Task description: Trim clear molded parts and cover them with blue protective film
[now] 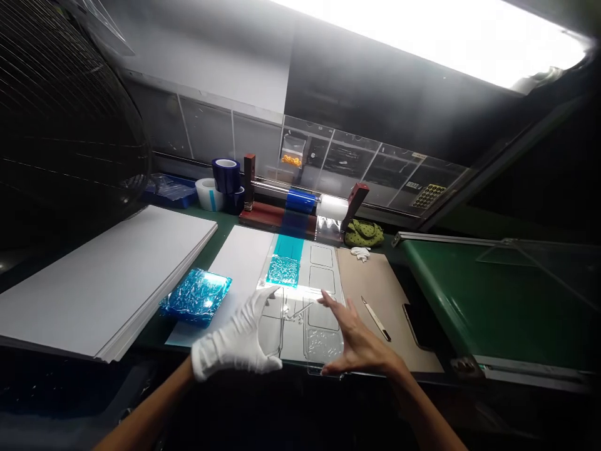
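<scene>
My left hand [239, 335], in a white glove, is open, its thumb well apart from its fingers, over the left side of a sheet marked with rounded black outlines [323, 280]. Bare and also open, my right hand [359, 341] curves over the sheet's right side. Its thumb is close to a clear wrinkled film piece [323, 344] at the near edge. Whether either hand touches something transparent cannot be made out. Between the hands lie bright reflections. Beyond them, a blue film strip [290, 247] runs from a blue roll [301, 200] down onto the sheet.
A stack of blue film-covered pieces [200, 297] sits left, beside a pile of white sheets [117, 275]. A craft knife [375, 318] and a phone [419, 326] lie right, near a green surface [498, 300]. Behind stand a roll holder [270, 216] and tape rolls [226, 175].
</scene>
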A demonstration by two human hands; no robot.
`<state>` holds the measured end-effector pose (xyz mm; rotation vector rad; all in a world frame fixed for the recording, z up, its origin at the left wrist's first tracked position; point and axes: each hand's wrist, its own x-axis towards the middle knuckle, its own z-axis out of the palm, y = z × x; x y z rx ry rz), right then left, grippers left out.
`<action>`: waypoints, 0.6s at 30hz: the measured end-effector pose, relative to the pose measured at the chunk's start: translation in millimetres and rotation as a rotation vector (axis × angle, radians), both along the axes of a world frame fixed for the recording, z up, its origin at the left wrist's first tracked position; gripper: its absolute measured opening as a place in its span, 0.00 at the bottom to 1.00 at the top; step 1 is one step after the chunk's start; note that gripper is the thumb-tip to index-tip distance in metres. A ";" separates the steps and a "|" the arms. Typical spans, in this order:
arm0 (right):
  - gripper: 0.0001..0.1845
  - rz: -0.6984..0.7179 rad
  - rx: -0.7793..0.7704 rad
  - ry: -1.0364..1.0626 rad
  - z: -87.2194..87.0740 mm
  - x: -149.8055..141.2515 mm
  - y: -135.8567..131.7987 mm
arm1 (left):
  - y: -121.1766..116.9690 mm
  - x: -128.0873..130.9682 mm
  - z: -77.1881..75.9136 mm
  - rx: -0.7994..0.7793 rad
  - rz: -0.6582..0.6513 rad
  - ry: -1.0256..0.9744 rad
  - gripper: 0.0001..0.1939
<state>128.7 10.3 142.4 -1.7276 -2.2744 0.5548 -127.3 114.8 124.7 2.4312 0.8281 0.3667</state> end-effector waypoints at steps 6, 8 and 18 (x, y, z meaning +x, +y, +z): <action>0.69 -0.060 0.197 -0.310 32.3 11.3 -1.5 | 5.0 50.0 18.3 0.401 0.082 0.533 0.55; 0.68 -0.037 0.138 -0.225 32.0 32.1 -4.8 | 3.1 56.3 21.2 0.299 0.028 0.445 0.56; 0.70 -0.065 -0.442 0.502 -40.3 168.5 -11.2 | -29.5 77.4 -18.3 -0.409 0.034 0.054 0.58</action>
